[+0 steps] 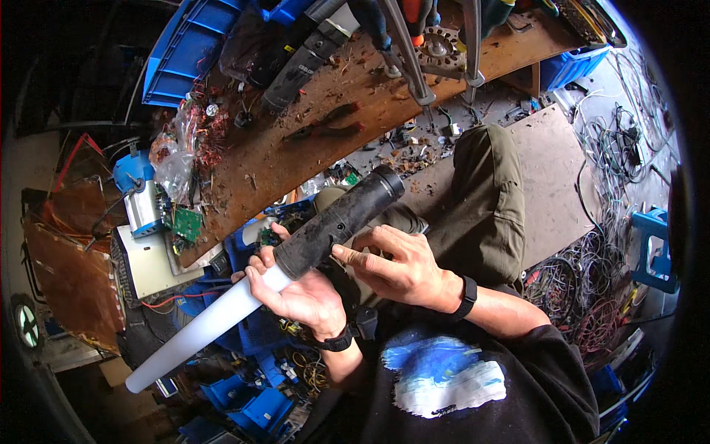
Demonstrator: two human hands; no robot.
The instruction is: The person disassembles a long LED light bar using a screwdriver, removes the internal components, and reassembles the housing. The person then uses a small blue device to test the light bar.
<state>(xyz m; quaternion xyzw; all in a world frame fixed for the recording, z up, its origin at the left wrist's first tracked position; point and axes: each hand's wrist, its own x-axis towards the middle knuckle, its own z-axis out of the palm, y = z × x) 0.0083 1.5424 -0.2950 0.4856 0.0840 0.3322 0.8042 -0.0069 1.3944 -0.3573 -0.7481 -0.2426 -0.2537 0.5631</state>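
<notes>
Off the near edge of the workbench (248, 177), over your lap (484, 203), your left hand (307, 294) wraps the black flashlight (325, 228) where its white cone (196, 333) starts. Your right hand (396, 263) has a fingertip at its side; can't tell if it's pinching anything. Red-handled pliers (314, 129) lie near that edge.

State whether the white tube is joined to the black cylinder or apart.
Joined: the white tube runs into the end of the black cylinder, in line, with no gap showing.
</notes>
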